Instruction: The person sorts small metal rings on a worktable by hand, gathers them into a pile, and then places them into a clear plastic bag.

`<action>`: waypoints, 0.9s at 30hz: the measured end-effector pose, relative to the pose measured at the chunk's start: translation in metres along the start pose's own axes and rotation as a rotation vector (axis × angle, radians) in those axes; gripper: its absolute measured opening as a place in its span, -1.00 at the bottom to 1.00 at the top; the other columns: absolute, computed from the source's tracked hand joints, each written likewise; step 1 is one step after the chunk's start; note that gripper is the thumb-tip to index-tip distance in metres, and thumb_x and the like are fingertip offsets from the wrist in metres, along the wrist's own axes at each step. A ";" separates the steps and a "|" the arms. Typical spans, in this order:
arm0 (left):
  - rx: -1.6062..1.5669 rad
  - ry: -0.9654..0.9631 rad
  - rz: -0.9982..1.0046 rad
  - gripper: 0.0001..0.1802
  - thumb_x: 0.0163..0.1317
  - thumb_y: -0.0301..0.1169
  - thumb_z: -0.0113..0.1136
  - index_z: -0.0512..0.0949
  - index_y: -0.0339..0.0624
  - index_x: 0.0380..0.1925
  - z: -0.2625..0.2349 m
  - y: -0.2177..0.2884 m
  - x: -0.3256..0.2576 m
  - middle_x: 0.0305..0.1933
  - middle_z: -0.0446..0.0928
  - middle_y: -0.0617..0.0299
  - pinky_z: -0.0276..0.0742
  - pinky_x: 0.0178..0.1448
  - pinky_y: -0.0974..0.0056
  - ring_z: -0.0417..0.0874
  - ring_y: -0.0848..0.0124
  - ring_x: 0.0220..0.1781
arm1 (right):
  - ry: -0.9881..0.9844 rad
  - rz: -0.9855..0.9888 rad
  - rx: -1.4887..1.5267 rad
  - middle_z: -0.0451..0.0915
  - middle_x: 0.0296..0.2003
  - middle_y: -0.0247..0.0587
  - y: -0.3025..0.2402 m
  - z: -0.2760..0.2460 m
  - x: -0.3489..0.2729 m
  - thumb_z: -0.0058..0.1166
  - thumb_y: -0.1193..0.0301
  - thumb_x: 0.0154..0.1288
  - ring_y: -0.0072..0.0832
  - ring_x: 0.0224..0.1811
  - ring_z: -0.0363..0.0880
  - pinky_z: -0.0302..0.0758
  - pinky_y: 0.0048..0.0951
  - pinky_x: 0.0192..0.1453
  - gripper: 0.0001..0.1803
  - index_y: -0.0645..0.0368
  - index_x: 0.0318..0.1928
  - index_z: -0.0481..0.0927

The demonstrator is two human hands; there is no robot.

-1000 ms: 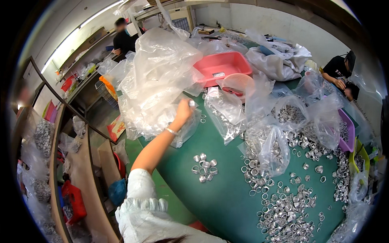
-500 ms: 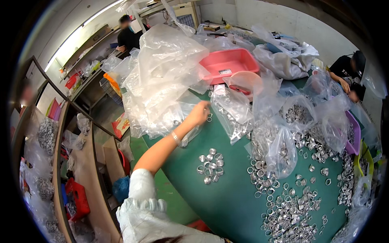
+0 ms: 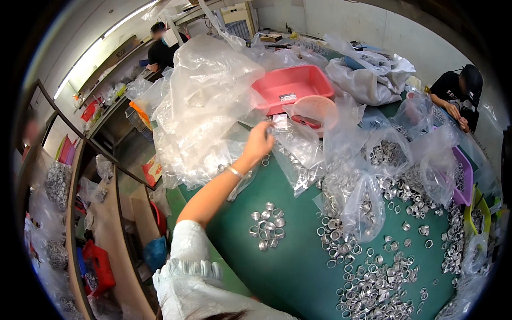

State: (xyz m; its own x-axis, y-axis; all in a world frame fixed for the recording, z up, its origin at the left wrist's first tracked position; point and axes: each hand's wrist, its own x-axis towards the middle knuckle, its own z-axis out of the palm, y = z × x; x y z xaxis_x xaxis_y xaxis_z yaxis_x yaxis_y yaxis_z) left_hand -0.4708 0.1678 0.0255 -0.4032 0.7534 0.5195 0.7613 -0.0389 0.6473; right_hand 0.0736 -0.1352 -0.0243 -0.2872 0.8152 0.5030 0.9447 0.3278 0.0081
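My left hand reaches over the far part of the green table. Its fingers are bent and apart, and nothing shows between them. Just beyond the fingertips lies a clear plastic bag with shiny metal pieces inside. A few metal rings rest on the table below the hand. Nearer to me sits a small loose group of silver rings. A large heap of similar rings covers the table's near right. My right hand is out of view.
Crumpled clear plastic bags pile up behind my left arm. A pink tub and a round pinkish container stand at the back. A purple basket is at the right, near a seated person. Another person works far left.
My left hand has risen slightly away from the ring below it, toward the clear bag and pink tub, and its fingers show more apart. The whole view has shifted a little.
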 end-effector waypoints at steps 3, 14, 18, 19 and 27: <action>-0.115 -0.576 0.180 -0.65 -0.08 -0.70 -0.11 0.52 -0.27 -0.26 -0.024 0.039 -0.045 -0.26 0.51 0.02 0.46 -0.05 0.24 0.56 0.22 -0.20 | -0.032 -0.036 -0.005 0.54 -0.23 0.02 0.005 -0.001 -0.003 -0.09 0.19 0.31 -0.06 -0.25 0.55 0.56 -0.18 -0.19 -0.63 0.20 -0.09 0.55; 0.038 -0.216 0.116 -0.59 0.03 -0.47 0.19 0.47 -0.26 -0.06 0.010 0.016 -0.027 -0.13 0.47 -0.06 0.46 0.00 0.15 0.52 0.06 -0.14 | -0.256 0.008 0.082 0.52 -0.16 0.10 0.018 0.003 -0.019 0.13 0.22 0.10 0.01 -0.19 0.51 0.49 -0.07 -0.09 -0.55 0.19 -0.03 0.51; 0.200 -0.205 -0.020 -0.65 -0.05 -0.43 0.26 0.55 -0.30 -0.19 0.048 -0.017 0.012 -0.17 0.49 -0.11 0.44 0.01 0.10 0.52 -0.01 -0.12 | -0.097 0.001 0.036 0.50 -0.14 0.11 0.012 0.006 -0.017 0.15 0.22 0.07 0.03 -0.18 0.50 0.49 -0.05 -0.08 -0.53 0.18 -0.02 0.51; 0.242 -0.146 0.013 -0.72 -0.05 -0.43 0.24 0.59 -0.32 -0.29 0.052 -0.017 0.012 -0.19 0.51 -0.14 0.44 0.00 0.12 0.54 0.00 -0.11 | -0.111 -0.014 0.059 0.50 -0.13 0.11 0.016 0.008 -0.021 0.15 0.21 0.08 0.02 -0.18 0.51 0.49 -0.06 -0.08 -0.53 0.19 -0.02 0.51; -0.309 -0.678 -0.092 -0.66 0.05 -0.37 0.21 0.52 -0.27 -0.16 -0.015 0.027 -0.047 -0.19 0.57 0.16 0.46 -0.11 0.25 0.55 0.34 -0.18 | -0.091 -0.050 0.082 0.48 -0.14 0.14 0.012 0.003 -0.010 0.08 0.20 0.14 0.04 -0.18 0.50 0.49 -0.07 -0.09 -0.55 0.22 -0.03 0.50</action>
State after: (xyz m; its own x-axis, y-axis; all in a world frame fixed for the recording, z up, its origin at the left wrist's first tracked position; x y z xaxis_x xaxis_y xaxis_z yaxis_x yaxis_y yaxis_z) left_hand -0.4386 0.1208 0.0272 0.0193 0.9978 0.0631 0.5223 -0.0639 0.8503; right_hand 0.0874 -0.1380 -0.0315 -0.3504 0.8358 0.4227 0.9137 0.4042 -0.0418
